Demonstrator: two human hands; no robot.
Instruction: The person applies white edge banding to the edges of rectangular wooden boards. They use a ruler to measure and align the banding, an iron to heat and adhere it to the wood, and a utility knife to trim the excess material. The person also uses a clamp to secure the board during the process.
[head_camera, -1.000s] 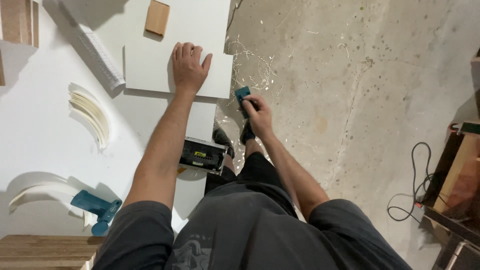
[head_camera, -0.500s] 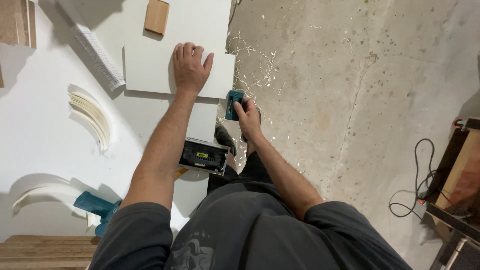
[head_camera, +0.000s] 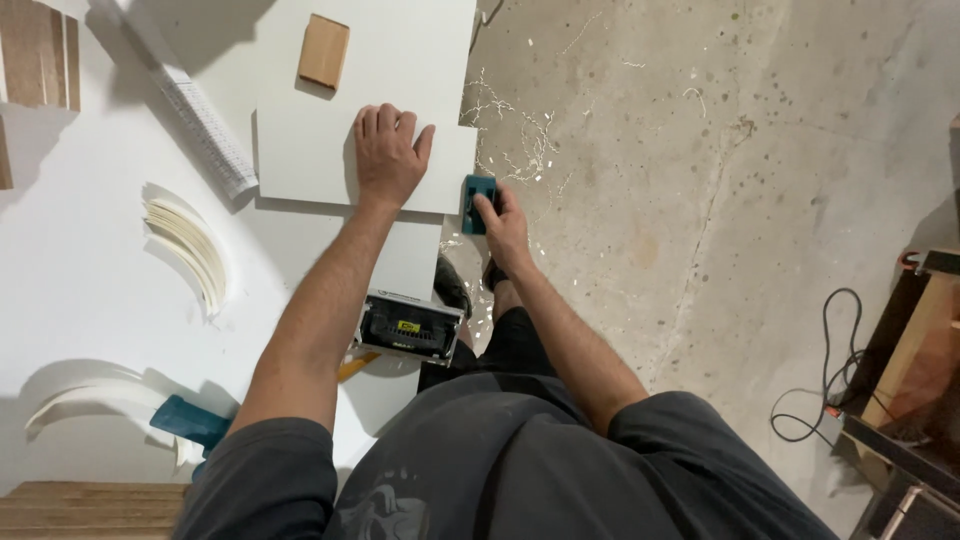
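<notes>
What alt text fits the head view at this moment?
Looking down, a person's left hand presses flat on a white panel on a white workbench, while the right hand holds a small teal block against the panel's edge. Shavings litter the concrete floor.

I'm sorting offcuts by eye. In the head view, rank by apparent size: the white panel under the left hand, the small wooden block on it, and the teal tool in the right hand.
1. White panel, by far the largest.
2. Wooden block.
3. Teal tool, though the right hand hides part, so this is unsure.
</notes>
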